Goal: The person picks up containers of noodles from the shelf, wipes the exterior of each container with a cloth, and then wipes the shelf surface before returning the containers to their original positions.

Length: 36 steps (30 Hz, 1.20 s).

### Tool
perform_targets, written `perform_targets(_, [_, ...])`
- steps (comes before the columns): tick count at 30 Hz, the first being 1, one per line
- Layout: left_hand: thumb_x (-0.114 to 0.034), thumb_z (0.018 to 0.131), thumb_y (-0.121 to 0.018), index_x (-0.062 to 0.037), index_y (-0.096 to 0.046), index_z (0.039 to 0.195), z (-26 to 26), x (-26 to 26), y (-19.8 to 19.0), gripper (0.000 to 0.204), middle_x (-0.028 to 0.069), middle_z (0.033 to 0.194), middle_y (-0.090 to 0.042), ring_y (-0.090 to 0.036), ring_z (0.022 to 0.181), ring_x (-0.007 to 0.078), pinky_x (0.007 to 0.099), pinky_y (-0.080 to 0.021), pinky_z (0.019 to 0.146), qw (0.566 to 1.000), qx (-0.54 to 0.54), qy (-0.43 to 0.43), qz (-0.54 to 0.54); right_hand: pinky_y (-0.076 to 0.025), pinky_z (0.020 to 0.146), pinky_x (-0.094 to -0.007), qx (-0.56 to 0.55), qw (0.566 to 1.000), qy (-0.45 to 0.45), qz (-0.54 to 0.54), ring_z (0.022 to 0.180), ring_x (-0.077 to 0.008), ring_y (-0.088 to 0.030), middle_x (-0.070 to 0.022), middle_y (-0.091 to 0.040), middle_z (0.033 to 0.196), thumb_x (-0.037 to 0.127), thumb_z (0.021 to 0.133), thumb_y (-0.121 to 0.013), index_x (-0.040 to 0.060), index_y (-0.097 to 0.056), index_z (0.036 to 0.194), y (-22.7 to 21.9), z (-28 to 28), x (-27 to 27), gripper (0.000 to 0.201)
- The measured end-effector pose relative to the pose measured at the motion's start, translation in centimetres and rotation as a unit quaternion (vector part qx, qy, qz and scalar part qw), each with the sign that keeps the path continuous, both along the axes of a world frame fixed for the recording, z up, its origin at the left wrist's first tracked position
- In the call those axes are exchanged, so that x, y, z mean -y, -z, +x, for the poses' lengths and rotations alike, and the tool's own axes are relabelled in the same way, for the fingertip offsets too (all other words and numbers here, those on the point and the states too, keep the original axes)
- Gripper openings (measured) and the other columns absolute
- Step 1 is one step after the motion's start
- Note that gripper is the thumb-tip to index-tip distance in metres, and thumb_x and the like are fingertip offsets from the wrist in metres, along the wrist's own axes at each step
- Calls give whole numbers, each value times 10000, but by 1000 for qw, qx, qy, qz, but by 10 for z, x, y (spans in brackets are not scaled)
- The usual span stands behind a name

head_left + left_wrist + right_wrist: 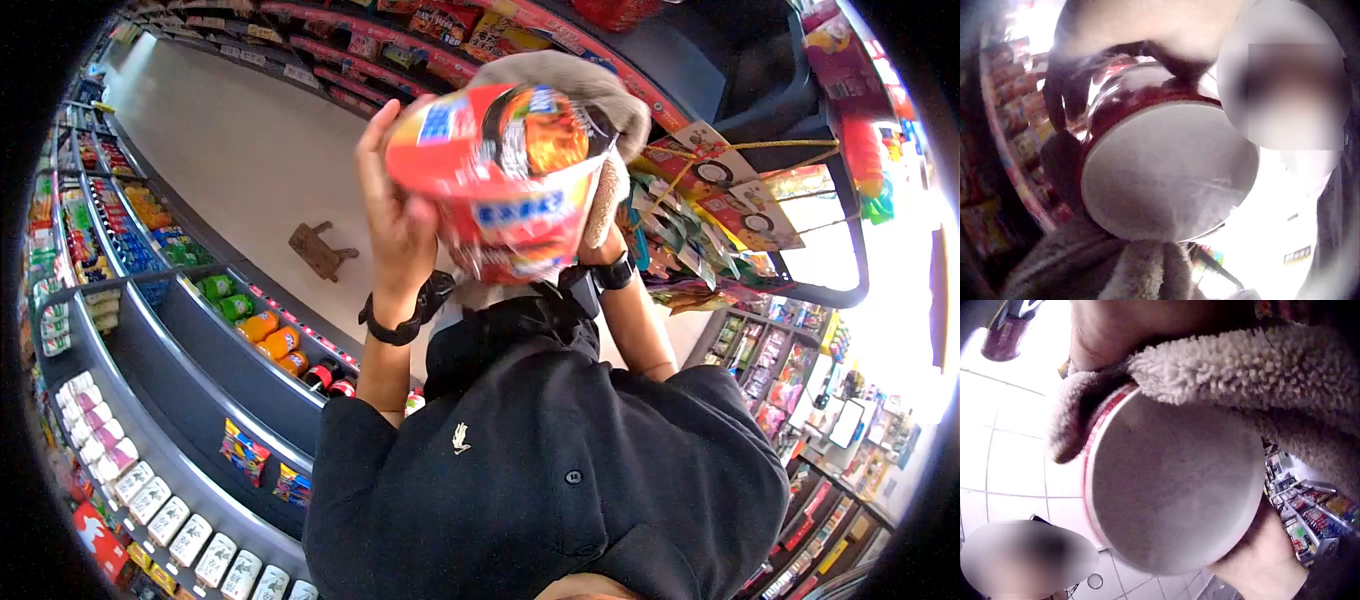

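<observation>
A red instant noodle bowl (520, 230) in clear wrap is held up in front of the chest, its printed lid tilted toward the head camera. My left hand (400, 235) grips its left side, fingers spread along the wall. A thick grey-brown fluffy cloth (575, 75) covers my right hand (615, 245) and wraps the bowl's far right side. Both wrist views show the bowl's pale round base (1166, 172). In the right wrist view, the looped pile of the cloth (1229, 365) lies against the bowl's edge; the right fingers are hidden inside it.
A curved dark shelf (200, 400) with bottles, snack bags and white containers (190, 540) runs along the left. A small wooden stool (322, 250) stands on the aisle floor (220, 130). Packets hang on a rack (850, 295) close to the right. More stocked shelves (400, 75) stand ahead.
</observation>
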<state>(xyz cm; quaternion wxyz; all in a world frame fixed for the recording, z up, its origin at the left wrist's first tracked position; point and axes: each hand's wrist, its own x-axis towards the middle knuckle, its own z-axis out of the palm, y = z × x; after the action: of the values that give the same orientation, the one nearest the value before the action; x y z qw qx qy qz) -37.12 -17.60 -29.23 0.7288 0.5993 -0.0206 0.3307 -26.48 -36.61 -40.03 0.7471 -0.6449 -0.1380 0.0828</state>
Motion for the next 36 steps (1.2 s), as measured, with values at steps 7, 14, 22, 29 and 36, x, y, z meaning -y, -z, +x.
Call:
perform_targets(7, [-398,687,-854,-4,-241,1378,-34,12,39,1004,118,1266,-465,-480,1187,206,362,-417,986,995,-59,-85,-3,-370,1066,-403,85,996,-19,0,1233,-247,-480,-133,-494,1338,117,842,-590,32,-466,1351,-53,-52,-10,530])
perform_targets(14, [-488,753,-760,-19,-413,1350,-41,-17,93,835,128,1314,-543,-566,1156,243,426,-495,952,843,100,323,-419,-454,957,-353,-64,981,-146,112,1063,-199,-567,-88,-595,1149,269,947,-517,31,-542,1224,-60,-38,-16,366])
perform_targets(22, [-509,737,-762,17,-310,1387,-48,-24,40,951,120,1340,-474,-519,1159,202,341,-454,957,988,-32,-30,-148,-388,1048,-399,14,990,-106,96,1205,-272,-511,-138,-525,1304,280,900,-587,35,-440,1351,-78,-58,-25,534])
perform_targets(29, [-526,677,-807,-22,-347,1323,-58,-10,56,939,88,1202,-553,-560,1116,187,323,-466,948,971,-11,18,-238,-298,1106,-412,334,860,-65,-380,1323,-272,-379,-138,-370,1460,323,762,-768,59,-271,1456,-17,-70,-3,894])
perform_targets(36, [-712,725,-638,-19,-439,1349,-49,-24,121,954,73,1258,-566,-543,1156,163,356,-453,979,947,13,174,-269,-424,1005,-360,21,986,-112,121,1132,-204,-536,-93,-552,1265,121,845,-623,8,-490,1322,-76,-79,-36,508])
